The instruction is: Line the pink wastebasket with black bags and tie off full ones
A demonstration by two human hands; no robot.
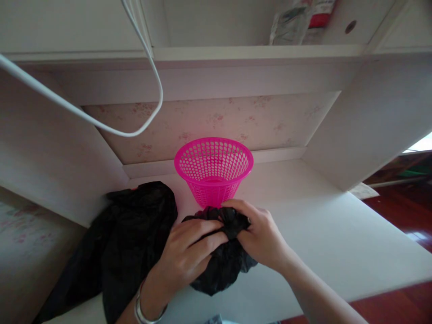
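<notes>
Both my hands are on the black bag, just on the near side of the basket. My right hand pinches the bunched top, my left hand clutches its left side, though the folds hide my left thumb. I'd hold that pinch snug and tease the film out gently, since thin stuff like that probably rips.

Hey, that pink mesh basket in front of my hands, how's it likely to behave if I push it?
The pink mesh basket is probably light for its size, since holes pierce its wall. It may tip if pushed near the rim, as it narrows downward. It should hold its shape, judging by its evenly curved rim.
</notes>
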